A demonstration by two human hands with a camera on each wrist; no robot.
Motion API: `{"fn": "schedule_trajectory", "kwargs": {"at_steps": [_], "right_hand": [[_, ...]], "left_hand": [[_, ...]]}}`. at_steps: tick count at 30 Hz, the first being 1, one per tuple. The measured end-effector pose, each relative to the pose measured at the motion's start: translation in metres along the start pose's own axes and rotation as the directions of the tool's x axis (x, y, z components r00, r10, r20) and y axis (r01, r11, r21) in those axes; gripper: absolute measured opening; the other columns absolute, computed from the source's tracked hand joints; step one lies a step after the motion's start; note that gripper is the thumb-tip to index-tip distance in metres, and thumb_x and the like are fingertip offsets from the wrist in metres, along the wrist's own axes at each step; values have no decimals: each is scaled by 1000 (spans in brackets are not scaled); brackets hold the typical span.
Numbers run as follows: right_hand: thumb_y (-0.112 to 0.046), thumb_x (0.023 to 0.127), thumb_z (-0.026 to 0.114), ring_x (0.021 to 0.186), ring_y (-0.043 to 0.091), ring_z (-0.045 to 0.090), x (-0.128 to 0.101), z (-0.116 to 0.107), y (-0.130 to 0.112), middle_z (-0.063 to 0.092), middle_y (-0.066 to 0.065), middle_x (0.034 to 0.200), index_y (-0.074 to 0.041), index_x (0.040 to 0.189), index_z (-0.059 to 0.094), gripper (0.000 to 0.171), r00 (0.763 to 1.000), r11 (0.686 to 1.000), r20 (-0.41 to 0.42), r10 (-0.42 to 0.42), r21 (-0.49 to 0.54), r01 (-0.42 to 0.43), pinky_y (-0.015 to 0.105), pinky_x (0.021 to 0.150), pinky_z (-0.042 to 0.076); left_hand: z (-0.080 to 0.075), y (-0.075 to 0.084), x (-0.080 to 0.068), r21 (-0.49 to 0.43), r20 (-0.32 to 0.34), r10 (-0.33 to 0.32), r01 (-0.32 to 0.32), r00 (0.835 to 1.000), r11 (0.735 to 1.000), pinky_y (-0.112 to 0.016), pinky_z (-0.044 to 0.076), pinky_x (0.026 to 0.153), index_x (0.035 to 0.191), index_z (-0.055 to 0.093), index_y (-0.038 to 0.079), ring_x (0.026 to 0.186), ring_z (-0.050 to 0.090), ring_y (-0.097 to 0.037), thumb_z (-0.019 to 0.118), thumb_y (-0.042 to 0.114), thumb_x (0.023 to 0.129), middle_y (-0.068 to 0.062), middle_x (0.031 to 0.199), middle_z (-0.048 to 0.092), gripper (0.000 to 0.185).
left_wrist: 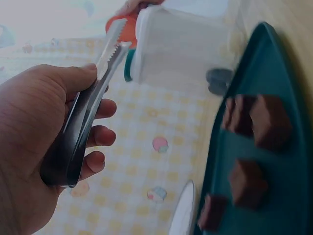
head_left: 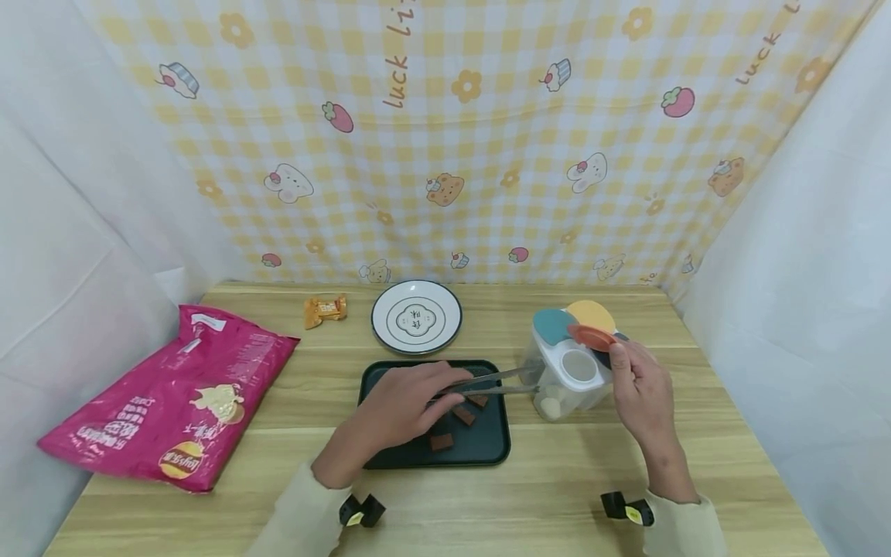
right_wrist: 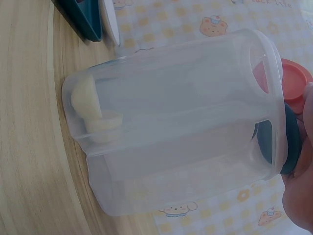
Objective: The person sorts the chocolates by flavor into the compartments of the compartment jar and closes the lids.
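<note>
Tongs [head_left: 497, 381] are gripped closed in the left hand [head_left: 404, 406]; the canister [head_left: 567, 375] lid [head_left: 592, 337] gets pinched by the right hand [head_left: 643, 391], so tips should probably be aimed straight into the opening.

A large pink crisp bag [head_left: 174, 394] lies flat on the left part of the wooden bench [head_left: 696, 464], its printed side up and its lower corner near the front edge. Behind it, towards the back of the bench, sits a small orange wrapped sweet [head_left: 325, 310], well apart from the bag. Just right of the sweet stands a round white plate [head_left: 416, 317] with a dark rim and a dark emblem at its centre. A yellow-and-white checked cloth [head_left: 487, 139] printed with strawberries, bears, cupcakes and flowers hangs as a backdrop behind the bench. Plain white sheets [head_left: 69, 232] close off both sides.
</note>
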State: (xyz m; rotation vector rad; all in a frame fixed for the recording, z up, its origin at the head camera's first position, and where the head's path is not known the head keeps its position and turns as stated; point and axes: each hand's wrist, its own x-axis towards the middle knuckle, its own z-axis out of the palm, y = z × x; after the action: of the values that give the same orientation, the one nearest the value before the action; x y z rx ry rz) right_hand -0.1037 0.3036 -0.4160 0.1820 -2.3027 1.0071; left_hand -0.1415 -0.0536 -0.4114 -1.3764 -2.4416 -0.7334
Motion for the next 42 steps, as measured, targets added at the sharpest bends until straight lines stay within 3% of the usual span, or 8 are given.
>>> {"fn": "schedule_trajectory", "kwargs": {"at_steps": [4,8,11,15,21,29,37,42], "right_hand": [[-12,109,50,109,2,59,0,0,0,73,12,112,-4,114,78,29,1000,1000,1,0,-4,0,15,92,39],[-13,109,51,109,6,60,0,0,-1,73,12,112,-3,113,77,29,1000,1000,2,19,-6,-19,15,92,39],[-13,109,51,108,7,61,0,0,-1,73,12,113,-3,114,77,29,1000,1000,4,29,1,-29,16,91,39],[-13,109,51,108,6,60,0,0,0,73,13,113,-3,114,78,29,1000,1000,7,20,1,-20,17,91,40],[-12,109,51,108,6,60,0,0,0,73,12,112,-3,113,78,28,1000,1000,9,24,10,-24,16,91,40],[-12,109,52,108,1,59,0,0,2,73,13,112,-2,112,77,28,1000,1000,4,14,4,-14,16,92,39],[-12,109,51,108,1,58,0,0,2,73,13,113,-3,114,77,29,1000,1000,9,7,5,-7,17,91,39],[-12,109,50,106,3,58,0,0,2,72,14,114,-2,116,77,29,1000,1000,9,-2,-8,2,18,90,39]], "left_hand": [[-4,-13,-22,12,54,-109,108,993,994,-35,50,81,132,63,14,87,58,-12,60,26,106,4,108,66,29],[-8,-29,-43,46,99,-241,237,966,970,-45,47,98,135,60,13,106,61,-19,62,25,105,-1,121,67,33],[-9,-40,-58,67,101,-315,310,944,949,-45,48,97,136,61,13,104,59,-21,65,24,103,-2,121,68,35],[-8,-52,-77,94,86,-377,369,922,925,-41,50,85,135,64,16,92,53,-17,68,25,101,0,112,67,35],[-6,-63,-97,91,82,-411,404,908,910,-46,50,93,130,66,16,102,58,-19,69,23,101,-1,119,68,30],[-9,-68,-108,53,93,-452,449,887,892,-49,49,101,126,69,14,120,59,-26,71,18,99,-5,128,65,27],[-9,-71,-112,41,120,-474,473,872,880,-47,51,99,124,70,13,116,61,-23,74,17,97,-3,123,63,27],[-9,-72,-111,25,156,-508,511,847,859,-47,52,96,125,70,15,111,63,-21,74,17,97,0,120,63,28]]}}
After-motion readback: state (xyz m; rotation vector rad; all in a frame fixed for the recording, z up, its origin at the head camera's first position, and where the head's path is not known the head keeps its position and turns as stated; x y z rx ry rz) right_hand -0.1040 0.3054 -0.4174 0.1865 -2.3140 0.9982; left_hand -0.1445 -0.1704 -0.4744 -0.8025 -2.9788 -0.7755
